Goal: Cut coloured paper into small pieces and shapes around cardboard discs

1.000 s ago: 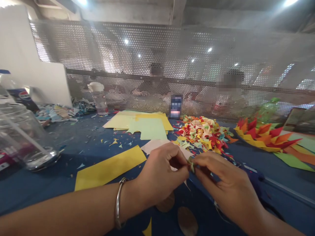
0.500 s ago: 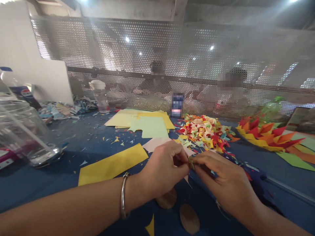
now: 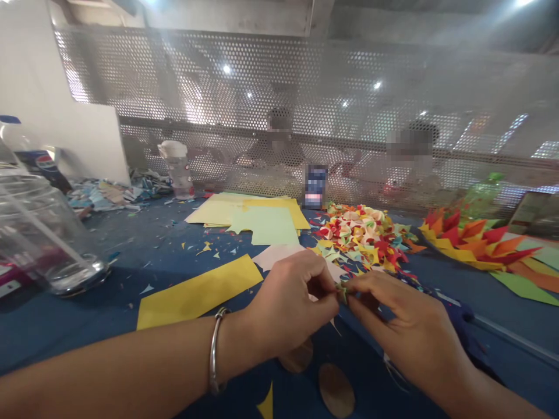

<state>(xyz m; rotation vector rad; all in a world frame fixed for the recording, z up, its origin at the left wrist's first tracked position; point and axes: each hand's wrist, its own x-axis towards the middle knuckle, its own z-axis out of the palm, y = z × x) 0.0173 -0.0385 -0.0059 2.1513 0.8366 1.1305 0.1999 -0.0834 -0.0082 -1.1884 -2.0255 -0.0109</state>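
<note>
Two bare hands meet over a dark blue cloth-covered table (image 3: 236, 396), pinching one tiny, pale green, pointed paper piece (image 3: 343, 292), the clock's centre here. Two brown oval discs (image 3: 336, 390) lie at six and between seven and eight o'clock, the second partly hidden. One long yellow paper strip (image 3: 201, 291) lies at nine. One heap of small multicoloured paper pieces (image 3: 360, 227), too many to count, sits near one; one spiky red, orange and yellow paper form (image 3: 480, 247) between two and three. The left hand (image 3: 283, 308), one silver bangle (image 3: 213, 352) on its wrist, pinches thumb to forefinger, knuckles up; the right hand (image 3: 406, 317) reaches in from four o'clock, fingers bent, fingertips together.
</note>
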